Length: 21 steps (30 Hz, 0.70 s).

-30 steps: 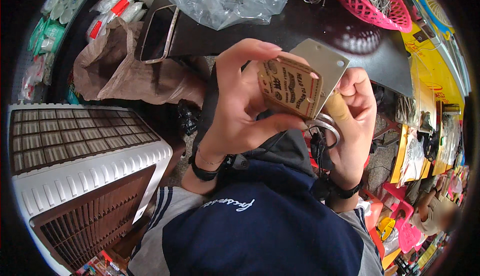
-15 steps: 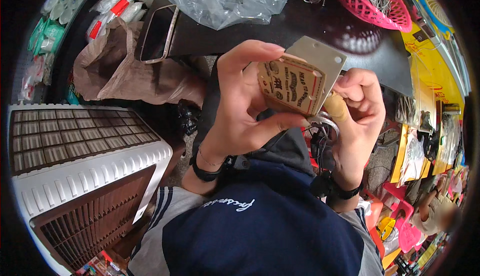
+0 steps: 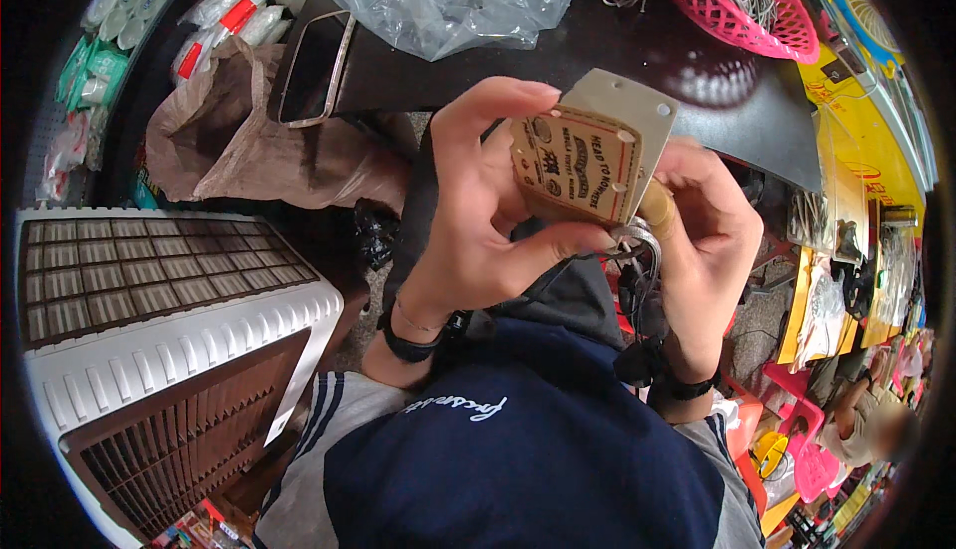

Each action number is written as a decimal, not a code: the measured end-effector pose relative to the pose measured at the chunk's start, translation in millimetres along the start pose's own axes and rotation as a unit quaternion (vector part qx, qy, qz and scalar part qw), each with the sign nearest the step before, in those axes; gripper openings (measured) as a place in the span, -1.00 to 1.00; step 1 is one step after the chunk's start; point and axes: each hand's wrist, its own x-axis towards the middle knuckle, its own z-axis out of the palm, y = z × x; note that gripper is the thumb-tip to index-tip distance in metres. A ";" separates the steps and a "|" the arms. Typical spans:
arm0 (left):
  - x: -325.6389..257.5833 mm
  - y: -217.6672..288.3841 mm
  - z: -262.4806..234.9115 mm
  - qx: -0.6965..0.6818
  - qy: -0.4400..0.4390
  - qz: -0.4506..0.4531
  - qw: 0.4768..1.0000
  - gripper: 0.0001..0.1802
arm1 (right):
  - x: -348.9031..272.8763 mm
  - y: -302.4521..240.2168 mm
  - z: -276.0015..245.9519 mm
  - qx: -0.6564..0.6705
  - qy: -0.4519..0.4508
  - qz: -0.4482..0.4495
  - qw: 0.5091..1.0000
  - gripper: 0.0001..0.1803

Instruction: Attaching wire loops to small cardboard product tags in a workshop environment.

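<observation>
My left hand (image 3: pixel 473 196) grips a stack of tan printed card tags (image 3: pixel 573 166) by its edges, fingers above and thumb below. Behind the stack, a plain greyish card (image 3: pixel 627 101) with small punched holes sticks up. My right hand (image 3: pixel 707 225) is closed at the stack's right edge, with a tan wrap on one digit. Grey looped cords (image 3: pixel 637 242) hang at that lower corner, beside the right fingers. Those fingertips are partly hidden behind the cards, so whether they pinch a cord or a card cannot be made out.
Ahead stands a dark table (image 3: pixel 597 71) bearing a clear plastic bag (image 3: pixel 448 1), a phone (image 3: pixel 314 69) and a pink basket (image 3: pixel 797 26) of grey cords. A brown cloth bag (image 3: pixel 249 141) and a white air cooler (image 3: pixel 179 350) are at left. Another person (image 3: pixel 856 420) sits far right.
The tag stack and greyish card have shifted slightly left and tilted. My right hand has turned, its fingers curling further behind the cards. My left hand keeps its grip.
</observation>
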 end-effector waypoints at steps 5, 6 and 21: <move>-0.7 -1.9 -1.7 0.047 -0.023 0.017 0.998 0.03 | 4.8 9.6 -5.7 -0.039 -0.045 -0.068 0.996 -0.86; -0.8 -2.8 -1.8 0.047 -0.023 0.016 0.999 0.03 | 3.7 9.6 -4.2 -0.040 -0.044 -0.068 0.996 -0.86; 1.5 -4.1 -1.3 0.143 -0.036 0.043 0.988 -0.05 | -5.7 8.8 4.6 -0.109 0.046 -0.146 0.982 -0.79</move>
